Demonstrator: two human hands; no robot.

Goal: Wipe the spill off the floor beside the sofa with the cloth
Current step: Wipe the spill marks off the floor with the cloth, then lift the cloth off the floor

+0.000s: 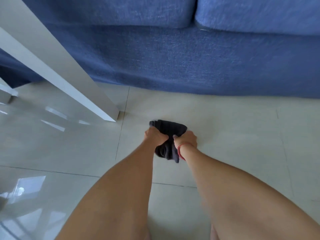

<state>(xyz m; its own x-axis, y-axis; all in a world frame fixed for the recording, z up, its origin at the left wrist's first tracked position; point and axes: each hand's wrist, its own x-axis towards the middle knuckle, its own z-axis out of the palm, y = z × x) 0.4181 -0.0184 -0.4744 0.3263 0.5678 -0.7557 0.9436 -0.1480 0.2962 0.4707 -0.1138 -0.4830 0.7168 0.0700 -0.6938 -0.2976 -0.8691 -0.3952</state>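
A dark grey cloth [170, 129] lies bunched on the pale tiled floor [233, 135], a little in front of the blue sofa [190, 63]. My left hand [155, 136] grips the cloth's left side. My right hand [186, 140], with a red band at the wrist, grips its right side. Both hands press the cloth down on the tile. Part of the cloth trails back between my wrists. No spill shows on the floor around the cloth; the tile under it is hidden.
A white table leg [103, 108] stands on the floor just left of the cloth, slanting up to the upper left. A second white leg [7, 96] shows at the far left. The sofa's front runs across the top. Glossy tiles spread left and right.
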